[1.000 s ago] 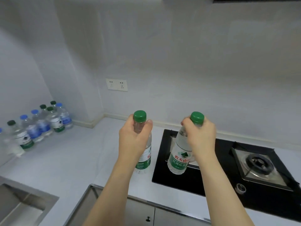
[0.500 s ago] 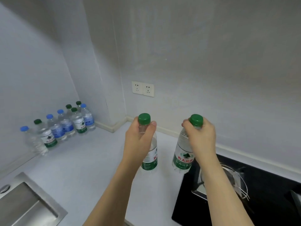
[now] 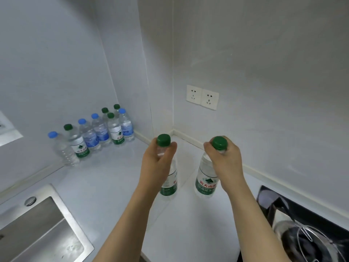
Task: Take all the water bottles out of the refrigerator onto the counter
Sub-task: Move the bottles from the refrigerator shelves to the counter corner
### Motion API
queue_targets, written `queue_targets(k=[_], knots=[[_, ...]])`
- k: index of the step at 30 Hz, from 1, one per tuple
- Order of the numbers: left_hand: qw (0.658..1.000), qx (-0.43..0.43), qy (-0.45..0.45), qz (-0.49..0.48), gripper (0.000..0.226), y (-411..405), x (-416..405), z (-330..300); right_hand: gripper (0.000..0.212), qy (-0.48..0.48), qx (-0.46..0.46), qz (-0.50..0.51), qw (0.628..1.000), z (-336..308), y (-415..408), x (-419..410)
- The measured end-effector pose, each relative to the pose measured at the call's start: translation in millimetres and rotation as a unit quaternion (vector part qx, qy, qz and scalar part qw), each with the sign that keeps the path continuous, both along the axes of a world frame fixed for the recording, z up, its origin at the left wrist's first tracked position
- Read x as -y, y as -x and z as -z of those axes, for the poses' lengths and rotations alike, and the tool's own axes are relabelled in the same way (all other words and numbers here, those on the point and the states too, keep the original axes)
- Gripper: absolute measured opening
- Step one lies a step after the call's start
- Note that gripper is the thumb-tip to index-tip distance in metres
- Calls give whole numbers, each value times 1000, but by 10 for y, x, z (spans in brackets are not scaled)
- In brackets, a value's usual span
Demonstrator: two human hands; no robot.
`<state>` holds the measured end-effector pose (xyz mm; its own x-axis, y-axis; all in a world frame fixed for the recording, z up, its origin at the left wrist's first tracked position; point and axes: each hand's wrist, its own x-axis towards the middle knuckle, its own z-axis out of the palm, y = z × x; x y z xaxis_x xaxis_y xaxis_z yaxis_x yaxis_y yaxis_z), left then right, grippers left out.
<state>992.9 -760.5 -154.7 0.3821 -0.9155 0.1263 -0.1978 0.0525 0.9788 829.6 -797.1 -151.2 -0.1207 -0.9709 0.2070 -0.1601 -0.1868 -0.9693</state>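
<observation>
1. Hands each carry one water bottle by the neck above the white counter (image 3: 105,186); whether either base touches the surface cannot be told.
2. The left hand (image 3: 157,163) has thumb and fingers curled round the neck of the left bottle (image 3: 169,186), just under its green cap.
3. The right hand (image 3: 224,159) grips the right bottle (image 3: 206,181) the same way, fingers wrapped below the green cap.
4. Both bottles are clear plastic, upright, green-labelled, and look full of clear water.
5. A row of bottles (image 3: 94,133) stands along the left wall into the corner, well apart from the held pair; some have green caps, some blue.
6. The nearest of that row, blue-capped, has no label.
7. A steel sink (image 3: 56,201) lies at lower left.
8. A black gas stove (image 3: 268,199) sits at lower right.
9. A double wall socket (image 3: 202,97) is mounted above the corner.
</observation>
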Motion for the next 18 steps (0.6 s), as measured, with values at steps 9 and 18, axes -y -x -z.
queue_targets(k=[9,18], knots=[[993,77,-71,46,12,-1233,638,269,12,-30,1,-56,998,237,-1212,834],[986,100,-137,4,25,-2448,1173,666,19,-77,-93,-187,975,625,-2450,1559]])
